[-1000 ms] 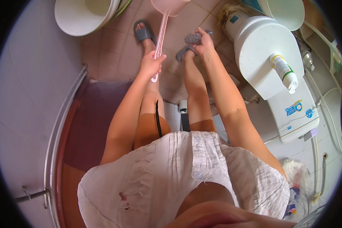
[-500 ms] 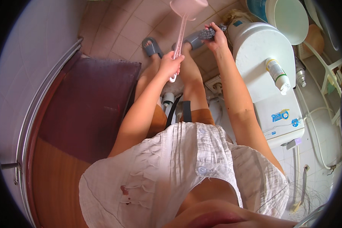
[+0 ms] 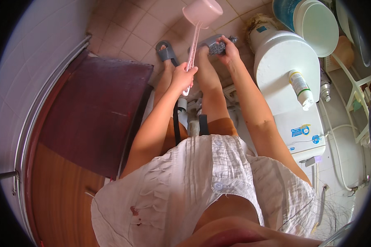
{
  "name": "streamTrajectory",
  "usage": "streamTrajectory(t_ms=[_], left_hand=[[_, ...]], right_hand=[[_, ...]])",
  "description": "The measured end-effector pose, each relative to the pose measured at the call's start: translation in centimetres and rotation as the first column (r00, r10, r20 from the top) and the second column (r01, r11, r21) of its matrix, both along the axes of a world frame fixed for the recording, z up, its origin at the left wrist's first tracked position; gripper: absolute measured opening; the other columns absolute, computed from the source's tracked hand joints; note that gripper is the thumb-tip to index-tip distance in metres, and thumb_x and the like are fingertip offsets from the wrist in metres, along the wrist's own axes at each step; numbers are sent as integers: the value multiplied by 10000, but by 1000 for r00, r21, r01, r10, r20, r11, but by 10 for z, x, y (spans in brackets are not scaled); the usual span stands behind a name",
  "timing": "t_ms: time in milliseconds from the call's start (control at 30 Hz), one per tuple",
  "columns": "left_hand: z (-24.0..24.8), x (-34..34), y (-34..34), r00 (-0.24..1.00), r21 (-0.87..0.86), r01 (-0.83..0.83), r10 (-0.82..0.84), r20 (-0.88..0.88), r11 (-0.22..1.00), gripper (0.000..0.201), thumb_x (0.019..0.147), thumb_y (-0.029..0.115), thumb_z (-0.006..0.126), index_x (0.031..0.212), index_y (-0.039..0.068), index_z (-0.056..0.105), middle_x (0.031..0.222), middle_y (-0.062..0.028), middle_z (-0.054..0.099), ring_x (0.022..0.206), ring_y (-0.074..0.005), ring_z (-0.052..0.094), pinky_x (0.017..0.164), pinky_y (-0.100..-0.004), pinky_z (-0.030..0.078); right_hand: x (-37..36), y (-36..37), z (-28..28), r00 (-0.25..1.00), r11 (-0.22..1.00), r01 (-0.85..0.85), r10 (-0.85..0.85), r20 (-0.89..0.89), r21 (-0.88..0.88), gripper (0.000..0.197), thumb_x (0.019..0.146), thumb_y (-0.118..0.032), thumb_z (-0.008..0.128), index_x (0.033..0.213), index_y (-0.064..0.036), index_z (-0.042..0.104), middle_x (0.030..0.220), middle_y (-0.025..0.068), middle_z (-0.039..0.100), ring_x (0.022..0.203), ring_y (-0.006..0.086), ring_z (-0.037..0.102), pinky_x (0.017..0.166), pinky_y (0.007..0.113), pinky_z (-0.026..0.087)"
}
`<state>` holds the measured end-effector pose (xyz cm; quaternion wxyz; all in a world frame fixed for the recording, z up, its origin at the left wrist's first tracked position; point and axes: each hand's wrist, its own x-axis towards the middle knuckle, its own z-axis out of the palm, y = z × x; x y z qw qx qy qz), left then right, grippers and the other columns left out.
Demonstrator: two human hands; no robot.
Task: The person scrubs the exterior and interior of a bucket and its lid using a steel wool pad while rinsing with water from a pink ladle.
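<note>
My left hand (image 3: 182, 77) is closed round the handle of a pink long-handled dipper (image 3: 203, 13), whose cup points away from me above the tiled floor. What lies inside the cup cannot be seen. In my right hand (image 3: 228, 52) is a grey metallic steel wool scourer (image 3: 217, 48), gripped between thumb and fingers. It is held apart from the dipper, to the right of its handle. Below both hands are my feet in grey slippers (image 3: 165, 51).
On the right stands a white toilet (image 3: 282, 53) with a white bottle (image 3: 301, 89) lying on its closed lid. Buckets (image 3: 317, 31) stand beyond it, and a white rack (image 3: 356, 92) is at the far right. A brown door (image 3: 70, 177) lies to the left.
My right hand has moved left and slightly nearer with the scourer, closer to the dipper. The dipper has shifted slightly, and its cup shows more fully.
</note>
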<state>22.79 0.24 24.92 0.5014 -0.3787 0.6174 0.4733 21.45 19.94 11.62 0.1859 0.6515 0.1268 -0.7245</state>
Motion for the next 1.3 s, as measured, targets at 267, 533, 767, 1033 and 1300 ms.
streamTrajectory(t_ms=[267,533,767,1033,1300], left_hand=[[9,-7,31,998,-7,-66,66,9,998,200,952,221,651,979,49,550,592,0,487,426,-107,458,401,-280,393],[5,-5,41,1000,57,-30,30,5,998,209,948,217,655,1034,44,579,595,0,494,429,-98,459,395,-274,391],[-5,0,31,1000,26,5,-5,18,1000,210,943,231,670,1048,68,588,590,18,481,415,-86,447,382,-258,386],[-14,-6,7,999,-14,-15,16,38,1000,187,960,253,649,992,94,555,589,14,488,420,-84,458,379,-259,395],[-11,-44,-25,998,-73,54,-53,17,996,173,957,240,654,967,92,563,589,8,488,422,-89,446,379,-270,395]], right_hand=[[5,34,-6,999,999,-32,32,-20,-15,118,989,-176,568,914,-85,580,905,120,684,711,183,618,676,336,563],[29,41,-12,997,997,45,-48,-61,-57,104,966,-159,602,939,-59,601,817,79,642,695,177,614,661,332,558],[20,30,-4,999,999,46,-46,-11,8,137,947,-148,641,1026,-54,580,843,87,619,708,200,607,628,350,551],[20,26,8,999,998,34,-34,-17,47,159,957,-157,632,1065,-58,571,883,86,623,740,198,607,645,352,550],[30,38,13,992,990,124,-123,-20,71,118,962,-164,622,1002,-54,607,847,69,627,733,181,613,660,343,550]])
